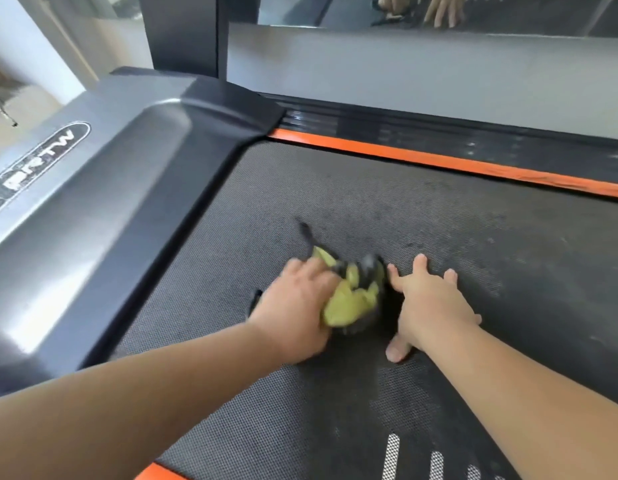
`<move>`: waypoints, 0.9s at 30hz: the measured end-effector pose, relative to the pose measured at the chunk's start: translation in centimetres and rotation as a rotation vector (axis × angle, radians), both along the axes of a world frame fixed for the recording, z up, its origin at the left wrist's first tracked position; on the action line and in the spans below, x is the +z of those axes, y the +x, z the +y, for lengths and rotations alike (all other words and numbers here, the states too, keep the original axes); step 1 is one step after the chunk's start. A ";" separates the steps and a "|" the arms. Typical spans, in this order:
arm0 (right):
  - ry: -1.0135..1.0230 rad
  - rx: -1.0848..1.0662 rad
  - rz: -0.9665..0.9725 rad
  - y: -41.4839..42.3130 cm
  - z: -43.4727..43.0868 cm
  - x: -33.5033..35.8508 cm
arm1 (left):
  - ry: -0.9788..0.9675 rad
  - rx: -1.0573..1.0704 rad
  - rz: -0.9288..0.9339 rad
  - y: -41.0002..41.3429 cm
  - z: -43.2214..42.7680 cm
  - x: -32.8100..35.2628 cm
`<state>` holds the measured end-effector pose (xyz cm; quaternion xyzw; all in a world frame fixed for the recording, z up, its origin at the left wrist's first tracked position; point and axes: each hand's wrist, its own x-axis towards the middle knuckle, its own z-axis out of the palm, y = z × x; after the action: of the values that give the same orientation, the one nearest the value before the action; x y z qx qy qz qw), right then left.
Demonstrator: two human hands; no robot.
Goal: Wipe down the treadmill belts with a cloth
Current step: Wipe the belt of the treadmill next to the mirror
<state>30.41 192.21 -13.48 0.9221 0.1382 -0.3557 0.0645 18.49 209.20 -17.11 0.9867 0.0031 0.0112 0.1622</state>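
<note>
Fingers [314,271] of left hand [293,310] curl round yellow-green and grey cloth [352,296], frame centre, on black treadmill belt [439,220]. Right hand [435,306] just beside it, spread flat on belt. Orange strip [439,161] upper right, grey motor cover [110,188] left.

One head-worn camera looks steeply down, close over the treadmill belt [404,209].
</note>
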 end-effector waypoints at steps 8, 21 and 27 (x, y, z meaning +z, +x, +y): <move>0.023 0.006 0.038 -0.3 -0.1 0.3 | 0.089 0.237 0.067 2.7 5.3 1.6; -0.009 0.026 0.032 -0.1 0.1 0.8 | 0.139 0.358 0.101 6.5 6.4 1.8; 0.024 -0.063 0.064 -0.2 0.3 1.6 | -0.026 0.360 0.088 8.4 0.3 1.8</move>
<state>30.17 192.51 -11.89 0.9149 0.1154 -0.3850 0.0380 26.94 209.52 -15.30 0.9676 0.1869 -0.0031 0.1700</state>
